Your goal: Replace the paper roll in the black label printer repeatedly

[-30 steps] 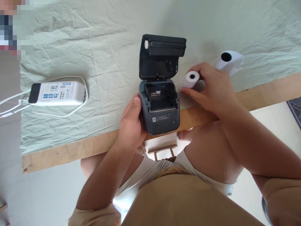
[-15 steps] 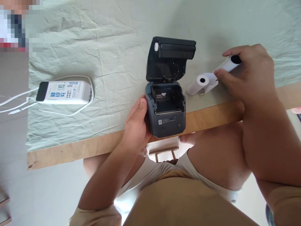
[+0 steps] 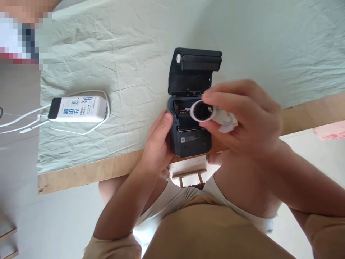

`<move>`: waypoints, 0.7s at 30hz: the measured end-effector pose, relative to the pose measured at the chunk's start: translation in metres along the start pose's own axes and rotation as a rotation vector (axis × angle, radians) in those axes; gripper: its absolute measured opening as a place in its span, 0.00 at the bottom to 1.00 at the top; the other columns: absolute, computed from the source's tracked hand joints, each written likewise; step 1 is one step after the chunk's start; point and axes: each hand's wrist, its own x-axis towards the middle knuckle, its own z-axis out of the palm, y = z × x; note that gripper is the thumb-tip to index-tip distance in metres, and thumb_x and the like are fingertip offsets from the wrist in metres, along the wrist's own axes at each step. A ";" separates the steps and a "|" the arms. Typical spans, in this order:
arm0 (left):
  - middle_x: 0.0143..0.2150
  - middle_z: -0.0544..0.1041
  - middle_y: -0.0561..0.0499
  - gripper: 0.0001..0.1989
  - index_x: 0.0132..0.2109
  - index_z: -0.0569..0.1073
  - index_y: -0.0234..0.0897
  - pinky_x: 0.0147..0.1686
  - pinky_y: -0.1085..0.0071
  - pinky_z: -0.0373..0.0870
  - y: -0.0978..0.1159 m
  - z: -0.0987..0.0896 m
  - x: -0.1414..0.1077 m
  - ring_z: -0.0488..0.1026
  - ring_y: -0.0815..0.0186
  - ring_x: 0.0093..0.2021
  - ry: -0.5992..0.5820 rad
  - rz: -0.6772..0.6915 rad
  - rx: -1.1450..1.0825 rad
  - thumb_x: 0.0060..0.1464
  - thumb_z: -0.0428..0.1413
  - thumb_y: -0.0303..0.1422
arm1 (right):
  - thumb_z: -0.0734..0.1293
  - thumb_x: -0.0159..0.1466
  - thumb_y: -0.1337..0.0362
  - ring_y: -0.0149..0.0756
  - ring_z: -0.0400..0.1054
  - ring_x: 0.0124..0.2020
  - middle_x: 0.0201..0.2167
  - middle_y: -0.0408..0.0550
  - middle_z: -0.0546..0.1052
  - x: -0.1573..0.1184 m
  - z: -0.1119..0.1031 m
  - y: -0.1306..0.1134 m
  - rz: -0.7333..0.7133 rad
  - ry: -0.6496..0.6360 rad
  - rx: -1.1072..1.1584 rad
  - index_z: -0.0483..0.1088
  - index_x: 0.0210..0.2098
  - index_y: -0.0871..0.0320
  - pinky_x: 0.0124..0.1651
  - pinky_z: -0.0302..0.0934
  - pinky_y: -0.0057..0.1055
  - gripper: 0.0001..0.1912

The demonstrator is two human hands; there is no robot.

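A dark label printer point(image 3: 191, 142) stands at the table's front edge with its lid point(image 3: 198, 70) swung up, so the inner compartment shows. My left hand point(image 3: 159, 140) grips its left side, thumb on the upper edge. My right hand point(image 3: 250, 115) pinches a white paper roll point(image 3: 219, 116) with a wide black end at the compartment's right side. That end faces left and covers part of the compartment. A loose flap of paper hangs by my fingers. Whether the roll touches the printer, I cannot tell. The second, small-cored roll cannot be made out behind my right hand.
On the left of the table lies a white power strip point(image 3: 81, 108) with blue print, its cable looped around it. Wrinkled pale green cloth point(image 3: 129, 64) covers the table, whose wooden edge point(image 3: 88, 171) runs along the front. A blurred-out patch fills the top left corner.
My right hand has brought the black-ended roll leftward from the right of the table to the printer's opening, turning it on the way. My left hand keeps its hold. The view has shifted slightly.
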 end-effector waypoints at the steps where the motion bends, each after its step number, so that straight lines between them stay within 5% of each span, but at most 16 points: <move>1: 0.46 0.90 0.45 0.19 0.48 0.84 0.41 0.50 0.59 0.87 0.000 -0.001 -0.001 0.89 0.46 0.57 -0.024 0.017 0.007 0.63 0.72 0.50 | 0.74 0.73 0.62 0.45 0.85 0.54 0.56 0.44 0.87 0.000 0.000 0.001 -0.054 0.057 0.010 0.76 0.63 0.39 0.50 0.81 0.44 0.21; 7: 0.49 0.90 0.45 0.19 0.50 0.84 0.41 0.54 0.60 0.87 -0.001 -0.004 -0.003 0.88 0.48 0.60 -0.058 0.028 0.007 0.62 0.74 0.49 | 0.71 0.70 0.74 0.40 0.86 0.41 0.43 0.37 0.89 0.006 0.008 0.004 -0.078 0.054 -0.011 0.71 0.44 0.48 0.48 0.73 0.42 0.12; 13: 0.50 0.90 0.43 0.20 0.47 0.83 0.41 0.54 0.57 0.87 0.000 -0.002 -0.003 0.86 0.44 0.63 -0.021 0.018 0.031 0.60 0.75 0.51 | 0.68 0.66 0.79 0.42 0.86 0.48 0.44 0.37 0.89 0.001 0.005 0.006 -0.154 0.031 0.077 0.70 0.39 0.48 0.49 0.69 0.43 0.16; 17: 0.48 0.89 0.44 0.24 0.48 0.82 0.41 0.45 0.61 0.87 0.003 -0.001 -0.004 0.88 0.47 0.54 -0.049 -0.008 0.025 0.55 0.77 0.51 | 0.71 0.71 0.71 0.37 0.82 0.43 0.42 0.35 0.87 -0.015 0.006 0.003 -0.241 0.003 0.154 0.71 0.40 0.47 0.49 0.68 0.42 0.10; 21: 0.44 0.87 0.49 0.25 0.47 0.80 0.42 0.43 0.65 0.86 0.005 -0.002 -0.006 0.86 0.57 0.44 -0.051 -0.024 0.078 0.47 0.82 0.40 | 0.72 0.75 0.54 0.40 0.80 0.41 0.42 0.40 0.86 -0.023 0.007 0.004 -0.288 0.003 0.208 0.74 0.42 0.47 0.49 0.70 0.47 0.07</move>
